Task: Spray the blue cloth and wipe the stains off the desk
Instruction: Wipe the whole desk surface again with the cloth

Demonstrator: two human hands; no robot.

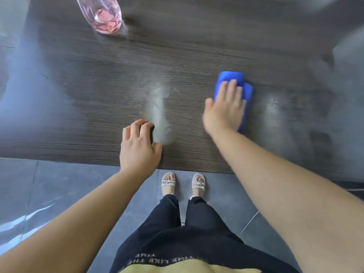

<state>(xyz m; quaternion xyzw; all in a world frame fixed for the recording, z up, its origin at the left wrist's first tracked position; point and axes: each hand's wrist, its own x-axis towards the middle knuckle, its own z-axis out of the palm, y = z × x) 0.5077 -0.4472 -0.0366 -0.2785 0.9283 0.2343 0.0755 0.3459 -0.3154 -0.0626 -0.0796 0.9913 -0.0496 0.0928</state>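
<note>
A folded blue cloth (234,79) lies on the dark wood desk (88,99), right of centre. My right hand (224,109) presses flat on top of it, fingers spread over the fabric. A pale greyish stain (158,113) streaks the desk between my hands, and fainter smears (275,107) show to the right of the cloth. My left hand (138,144) rests on the desk near its front edge, fingers curled, holding nothing, just left of the pale stain. A clear spray bottle with pink liquid (102,14) stands at the back left.
The desk's front edge (78,161) runs across the middle of the view, with grey floor tiles (59,194) and my feet in sandals (183,182) below it. A pale blurred object (350,62) sits at the far right.
</note>
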